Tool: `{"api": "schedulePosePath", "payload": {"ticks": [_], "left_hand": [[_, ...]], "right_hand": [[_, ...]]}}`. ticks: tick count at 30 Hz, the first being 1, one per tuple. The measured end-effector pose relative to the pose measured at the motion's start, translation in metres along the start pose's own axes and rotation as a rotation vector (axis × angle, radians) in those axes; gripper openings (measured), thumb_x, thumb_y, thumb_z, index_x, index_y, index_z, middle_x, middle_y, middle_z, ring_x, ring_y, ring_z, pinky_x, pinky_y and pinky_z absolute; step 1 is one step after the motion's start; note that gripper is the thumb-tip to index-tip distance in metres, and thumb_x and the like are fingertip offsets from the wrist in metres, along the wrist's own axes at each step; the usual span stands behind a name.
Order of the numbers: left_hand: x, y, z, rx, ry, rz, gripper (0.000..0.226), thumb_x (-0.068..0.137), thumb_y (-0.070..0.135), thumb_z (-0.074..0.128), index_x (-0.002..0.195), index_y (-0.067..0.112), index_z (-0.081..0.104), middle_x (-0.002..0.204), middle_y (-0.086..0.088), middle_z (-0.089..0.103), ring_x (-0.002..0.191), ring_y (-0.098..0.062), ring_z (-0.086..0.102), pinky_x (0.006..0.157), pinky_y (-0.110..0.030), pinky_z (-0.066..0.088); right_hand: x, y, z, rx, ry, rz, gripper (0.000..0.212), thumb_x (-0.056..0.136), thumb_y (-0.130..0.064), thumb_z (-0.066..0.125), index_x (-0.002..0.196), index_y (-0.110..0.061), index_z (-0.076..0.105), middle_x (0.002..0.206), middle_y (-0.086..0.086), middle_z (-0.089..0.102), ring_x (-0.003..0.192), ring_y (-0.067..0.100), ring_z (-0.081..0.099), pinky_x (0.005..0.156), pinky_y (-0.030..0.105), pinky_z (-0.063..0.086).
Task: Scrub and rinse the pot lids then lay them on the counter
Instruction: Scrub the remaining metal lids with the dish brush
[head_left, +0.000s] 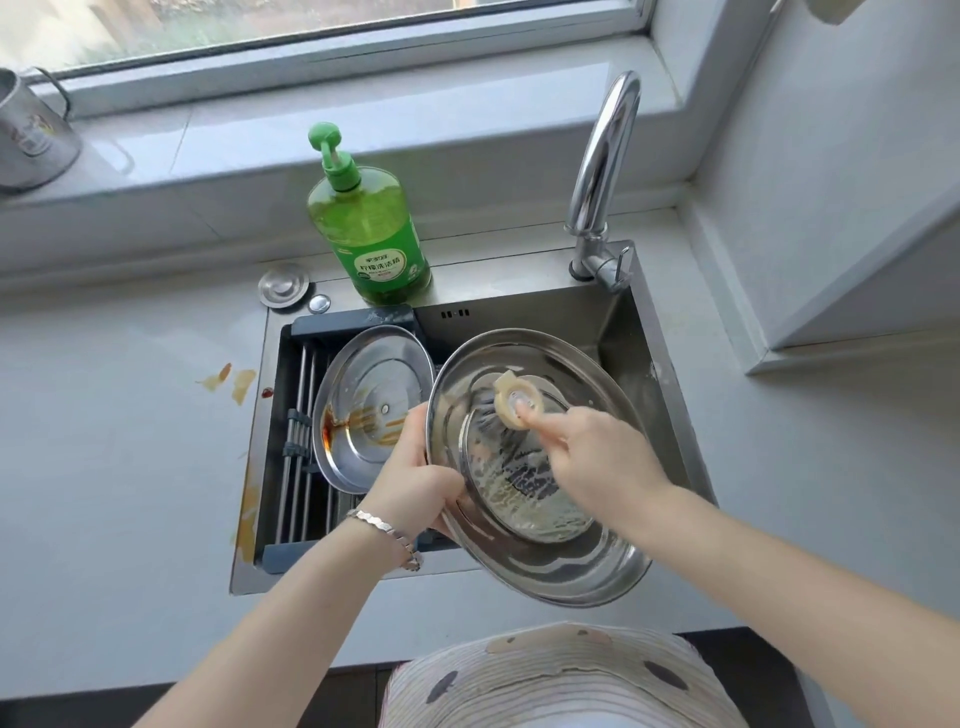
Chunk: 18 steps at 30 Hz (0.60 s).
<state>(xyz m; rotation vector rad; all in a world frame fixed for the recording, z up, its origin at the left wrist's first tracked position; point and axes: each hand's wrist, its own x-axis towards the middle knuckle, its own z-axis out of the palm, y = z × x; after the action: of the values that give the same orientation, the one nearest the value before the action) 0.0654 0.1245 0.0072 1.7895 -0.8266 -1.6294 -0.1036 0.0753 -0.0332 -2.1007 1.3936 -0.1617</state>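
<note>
While the left hand (410, 478) grips the rim of the large steel lid (545, 566), tilting its hollow side up over the sink (618, 322) so suds probably drain into the basin, the right hand (597, 457) pinches a pale scrubber (514, 402) and presses it against the lid's centre. A second lid (363, 374), streaked with brown sauce, waits on the rack (298, 441) inside the sink's left half, likely next. Neither lid has reached the counter (130, 415) beside the sink.
</note>
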Motion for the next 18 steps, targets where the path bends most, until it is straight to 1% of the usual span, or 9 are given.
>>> {"api": "schedulePosePath", "payload": {"ticks": [2,4,6,8,11,12,15,16,18], "left_hand": [[0.0,0.0,-0.001,-0.007,0.013,-0.005,0.06,0.077,-0.025,0.034,0.121,0.015,0.04,0.072,-0.006,0.049,0.038,-0.005,0.049,0.033,-0.015,0.035],[-0.001,0.0,-0.002,-0.017,0.024,-0.013,0.06,0.076,-0.025,0.034,0.119,0.017,0.04,0.074,-0.007,0.049,0.038,-0.006,0.051,0.033,-0.016,0.036],[-0.002,0.0,-0.002,0.006,0.015,-0.004,0.062,0.076,-0.024,0.037,0.116,0.023,0.04,0.083,-0.009,0.051,0.052,-0.011,0.056,0.037,-0.019,0.041],[-0.002,-0.001,-0.001,0.024,0.015,0.01,0.064,0.076,-0.024,0.039,0.118,0.024,0.039,0.088,-0.01,0.051,0.065,-0.019,0.055,0.04,-0.02,0.044],[-0.001,-0.003,-0.002,-0.038,0.028,-0.01,0.062,0.076,-0.025,0.036,0.12,0.018,0.041,0.08,-0.008,0.049,0.059,-0.017,0.05,0.035,-0.017,0.04],[-0.001,-0.004,-0.004,-0.054,0.029,-0.011,0.061,0.076,-0.025,0.038,0.121,0.017,0.041,0.081,-0.009,0.05,0.06,-0.018,0.051,0.035,-0.018,0.04],[-0.002,-0.003,-0.004,-0.066,0.027,0.01,0.065,0.066,-0.013,0.048,0.123,0.016,0.04,0.086,-0.01,0.051,0.06,-0.018,0.051,0.036,-0.019,0.041],[-0.001,-0.002,-0.003,-0.071,0.037,0.031,0.063,0.065,-0.014,0.048,0.121,0.015,0.041,0.083,-0.009,0.05,0.056,-0.015,0.051,0.036,-0.018,0.04],[0.0,0.0,-0.003,-0.087,0.056,0.072,0.059,0.068,-0.019,0.046,0.118,0.011,0.042,0.077,-0.005,0.049,0.048,-0.007,0.051,0.034,-0.015,0.037]], "right_hand": [[-0.016,-0.015,0.005,0.044,-0.03,-0.093,0.041,0.099,-0.023,0.035,0.135,-0.042,0.043,0.085,0.0,0.052,0.078,0.019,0.052,0.06,0.026,0.036],[-0.008,-0.003,0.001,0.009,-0.045,-0.036,0.04,0.099,-0.023,0.036,0.133,-0.042,0.045,0.089,0.001,0.057,0.08,0.019,0.054,0.062,0.028,0.043],[0.006,0.014,-0.005,0.001,-0.011,0.099,0.038,0.098,-0.023,0.037,0.13,-0.04,0.05,0.097,0.001,0.062,0.085,0.022,0.056,0.07,0.035,0.048],[0.003,0.014,-0.003,-0.004,-0.016,0.109,0.038,0.099,-0.023,0.036,0.13,-0.039,0.05,0.096,0.002,0.061,0.084,0.022,0.056,0.07,0.035,0.047],[-0.018,-0.005,0.005,0.014,-0.048,-0.059,0.042,0.099,-0.023,0.034,0.136,-0.042,0.041,0.089,0.0,0.054,0.081,0.02,0.053,0.067,0.031,0.044],[-0.017,-0.002,0.001,-0.003,-0.054,-0.058,0.042,0.099,-0.023,0.034,0.136,-0.043,0.041,0.089,0.0,0.054,0.082,0.019,0.053,0.067,0.03,0.044],[0.005,0.028,-0.01,-0.095,0.019,0.107,0.041,0.099,-0.023,0.034,0.132,-0.042,0.046,0.09,0.001,0.054,0.084,0.022,0.055,0.065,0.031,0.042],[0.004,0.031,-0.01,-0.111,0.036,0.12,0.041,0.099,-0.023,0.034,0.132,-0.042,0.047,0.089,0.001,0.054,0.082,0.022,0.055,0.063,0.03,0.04],[-0.011,0.021,-0.002,-0.1,-0.003,0.032,0.042,0.099,-0.023,0.032,0.136,-0.042,0.041,0.084,-0.001,0.048,0.076,0.02,0.052,0.062,0.028,0.039]]}}
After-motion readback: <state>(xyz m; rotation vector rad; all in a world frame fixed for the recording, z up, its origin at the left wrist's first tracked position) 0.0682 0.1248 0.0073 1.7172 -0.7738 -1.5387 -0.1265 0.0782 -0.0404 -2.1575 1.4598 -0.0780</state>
